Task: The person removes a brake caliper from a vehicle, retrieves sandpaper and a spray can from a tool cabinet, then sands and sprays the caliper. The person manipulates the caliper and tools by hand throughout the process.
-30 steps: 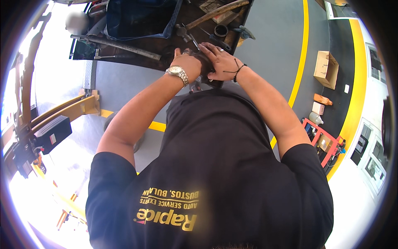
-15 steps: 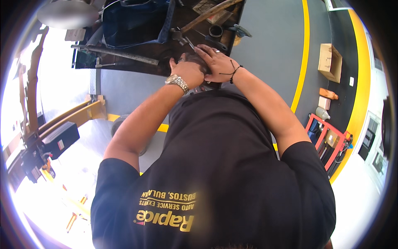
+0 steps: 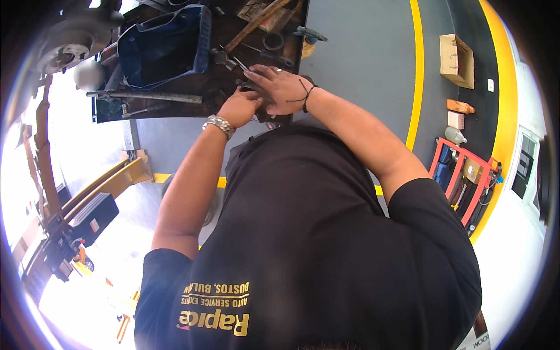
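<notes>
At the near edge of a dark workbench (image 3: 192, 105), both my hands are on a dark, greasy metal part (image 3: 262, 104), mostly covered by my fingers; its kind cannot be made out. My left hand (image 3: 239, 109), with a metal watch at the wrist, is closed on the part's left side. From the right, my right hand (image 3: 284, 91) reaches over it, fingers curled across the top and thumb at the near side. A thin shiny rod (image 3: 240, 63) ends by the right fingertips. Just beyond lies a hammer (image 3: 256, 25) with a wooden handle.
A blue tray (image 3: 204, 44), a long metal bar (image 3: 149, 97), a dark ring-shaped part (image 3: 273, 41) and a black-handled tool (image 3: 277, 58) lie on the bench. Rightward are a cardboard box (image 3: 457, 61) and a red tool cart (image 3: 461, 175). A yellow lift arm (image 3: 105, 184) stands left.
The whole view has shifted, so the bench sits further left. My left hand has drawn slightly away from the right and its raised thumb has come down. Both hands stay at the metal part.
</notes>
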Tool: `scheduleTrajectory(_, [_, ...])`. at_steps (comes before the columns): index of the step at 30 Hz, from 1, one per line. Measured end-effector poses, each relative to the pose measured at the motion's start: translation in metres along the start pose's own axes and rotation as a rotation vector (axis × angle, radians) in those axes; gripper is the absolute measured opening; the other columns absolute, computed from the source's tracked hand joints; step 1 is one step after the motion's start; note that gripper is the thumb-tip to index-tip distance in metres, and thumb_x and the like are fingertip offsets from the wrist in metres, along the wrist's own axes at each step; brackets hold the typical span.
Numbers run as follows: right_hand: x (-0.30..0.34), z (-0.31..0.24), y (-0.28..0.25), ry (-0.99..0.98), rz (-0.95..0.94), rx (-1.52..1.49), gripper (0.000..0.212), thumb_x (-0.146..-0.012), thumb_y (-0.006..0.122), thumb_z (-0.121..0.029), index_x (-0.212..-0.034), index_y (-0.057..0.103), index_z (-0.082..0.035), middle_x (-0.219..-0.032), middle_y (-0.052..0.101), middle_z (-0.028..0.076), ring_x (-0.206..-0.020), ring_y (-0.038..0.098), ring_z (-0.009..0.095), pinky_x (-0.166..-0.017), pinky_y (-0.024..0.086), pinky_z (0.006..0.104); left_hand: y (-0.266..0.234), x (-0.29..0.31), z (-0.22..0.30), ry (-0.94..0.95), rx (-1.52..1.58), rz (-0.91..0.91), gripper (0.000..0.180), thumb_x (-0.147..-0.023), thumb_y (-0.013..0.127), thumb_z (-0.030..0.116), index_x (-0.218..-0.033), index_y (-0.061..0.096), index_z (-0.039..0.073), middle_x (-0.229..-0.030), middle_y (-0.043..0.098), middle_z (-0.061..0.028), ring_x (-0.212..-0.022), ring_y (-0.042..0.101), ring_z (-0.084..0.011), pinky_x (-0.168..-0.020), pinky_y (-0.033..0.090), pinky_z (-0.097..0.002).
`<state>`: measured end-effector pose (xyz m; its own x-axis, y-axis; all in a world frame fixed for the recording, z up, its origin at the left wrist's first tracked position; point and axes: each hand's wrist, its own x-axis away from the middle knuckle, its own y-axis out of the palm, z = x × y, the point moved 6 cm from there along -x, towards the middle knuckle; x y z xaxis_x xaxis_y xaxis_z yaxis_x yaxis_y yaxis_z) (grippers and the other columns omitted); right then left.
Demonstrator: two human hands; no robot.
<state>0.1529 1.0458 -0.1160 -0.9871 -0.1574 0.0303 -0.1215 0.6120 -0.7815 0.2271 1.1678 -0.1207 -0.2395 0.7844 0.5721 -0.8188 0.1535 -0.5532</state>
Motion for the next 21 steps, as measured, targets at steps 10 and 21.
scheduleTrajectory(10, [0.0,-0.002,-0.003,0.025,0.015,-0.012,0.11,-0.072,0.082,-0.026,-0.165,0.025,-0.014,-0.164,0.034,0.018,-0.145,0.044,0.042,-0.117,0.044,0.0482,0.005,0.006,0.03,-0.227,-0.621,-0.059,0.037,-0.096,0.054,0.028,-0.124,0.076,0.017,-0.148,0.061,-0.0139,-0.161,0.017,-0.0384,-0.119,0.005,-0.0795])
scheduleTrajectory(21, [0.001,-0.004,-0.004,0.021,0.018,-0.019,0.108,-0.073,0.081,-0.025,-0.165,0.025,-0.014,-0.165,0.033,0.019,-0.144,0.045,0.043,-0.117,0.044,0.0488,-0.007,0.014,0.027,-0.163,-0.484,-0.032,0.044,-0.103,0.052,0.037,-0.131,0.072,0.009,-0.147,0.062,-0.0157,-0.157,0.029,-0.036,-0.123,0.02,-0.0676])
